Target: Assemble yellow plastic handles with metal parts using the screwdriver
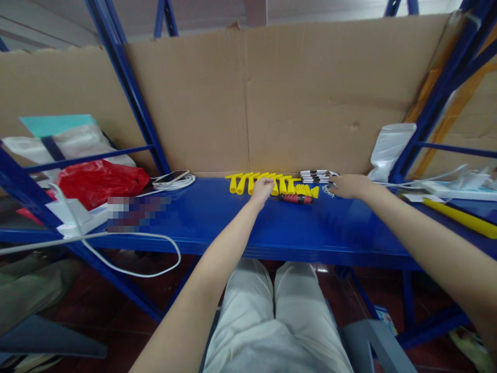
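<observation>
My left hand is over the row of yellow T-shaped plastic pieces, its fingers drawn together in a pinch. What the fingers hold, if anything, is too small to make out. My right hand reaches down at a pile of small silver metal parts, fingers a little apart, with nothing visible in them. Between the hands lies a red and black screwdriver. Behind it are several small yellow pieces in a row. A stack of white and dark-brown strips sits farther back.
Cardboard closes off the back of the blue table. At left are a phone, a coiled white cable, a red plastic bag and a power strip. A white pouch and yellow-edged item are at right.
</observation>
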Demonstrator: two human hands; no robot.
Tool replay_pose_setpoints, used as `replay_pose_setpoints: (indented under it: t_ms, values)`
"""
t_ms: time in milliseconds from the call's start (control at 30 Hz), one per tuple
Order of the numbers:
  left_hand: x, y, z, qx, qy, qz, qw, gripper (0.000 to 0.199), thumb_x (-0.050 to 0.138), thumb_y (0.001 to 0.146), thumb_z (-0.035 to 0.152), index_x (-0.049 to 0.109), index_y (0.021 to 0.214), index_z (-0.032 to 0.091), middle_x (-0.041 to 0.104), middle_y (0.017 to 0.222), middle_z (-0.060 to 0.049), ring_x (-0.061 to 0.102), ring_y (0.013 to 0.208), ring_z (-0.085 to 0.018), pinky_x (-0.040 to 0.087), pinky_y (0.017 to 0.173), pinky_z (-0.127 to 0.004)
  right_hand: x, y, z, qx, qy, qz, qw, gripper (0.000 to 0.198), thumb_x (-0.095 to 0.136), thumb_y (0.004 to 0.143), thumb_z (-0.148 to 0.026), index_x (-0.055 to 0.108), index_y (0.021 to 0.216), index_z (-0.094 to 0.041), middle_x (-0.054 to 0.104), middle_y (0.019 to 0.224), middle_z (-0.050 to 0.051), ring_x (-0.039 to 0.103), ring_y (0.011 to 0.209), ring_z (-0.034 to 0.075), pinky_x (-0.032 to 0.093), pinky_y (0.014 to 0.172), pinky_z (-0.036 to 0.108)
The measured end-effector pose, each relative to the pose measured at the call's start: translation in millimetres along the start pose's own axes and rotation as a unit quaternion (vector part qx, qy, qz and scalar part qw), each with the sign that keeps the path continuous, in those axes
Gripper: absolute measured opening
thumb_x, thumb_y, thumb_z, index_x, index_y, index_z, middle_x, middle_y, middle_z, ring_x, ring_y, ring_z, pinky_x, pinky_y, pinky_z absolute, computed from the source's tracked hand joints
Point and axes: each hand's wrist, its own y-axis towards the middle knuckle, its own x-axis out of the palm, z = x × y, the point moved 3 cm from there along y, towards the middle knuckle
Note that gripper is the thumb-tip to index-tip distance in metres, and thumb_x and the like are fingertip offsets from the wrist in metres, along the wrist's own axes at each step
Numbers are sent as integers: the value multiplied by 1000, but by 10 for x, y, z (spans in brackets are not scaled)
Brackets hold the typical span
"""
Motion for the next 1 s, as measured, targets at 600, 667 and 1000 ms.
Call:
replay_pose_setpoints:
  t_ms: [600, 667, 1000]
  values:
    - [12, 31, 1, 83, 69, -7, 994, 21, 58, 69, -1, 62, 61, 18, 72, 86, -8, 66, 101, -25, 47, 99, -41, 316, 394, -919, -82, 232, 24, 969, 37, 51, 91, -24, 71, 122, -22, 69, 122, 5, 67, 109, 24, 50, 95, 31]
    - [11, 34, 5, 97, 101, -4, 990, 20, 57, 72, 0, 65, 66, 17, 73, 89, -8, 67, 101, -24, 47, 99, -40, 355, 393, -895, -69, 264, 33, 961, 36, 53, 90, -25, 72, 120, -20, 69, 122, 5, 66, 110, 24, 50, 96, 31]
    - [51, -24, 21, 193, 321, -31, 927, 22, 55, 80, 4, 71, 91, 14, 75, 103, -10, 68, 97, -21, 51, 92, -33, 448, 554, -1006, 38, 266, 63, 961, 51, 63, 83, -38, 65, 128, -16, 64, 130, 13, 60, 120, 28, 47, 98, 35]
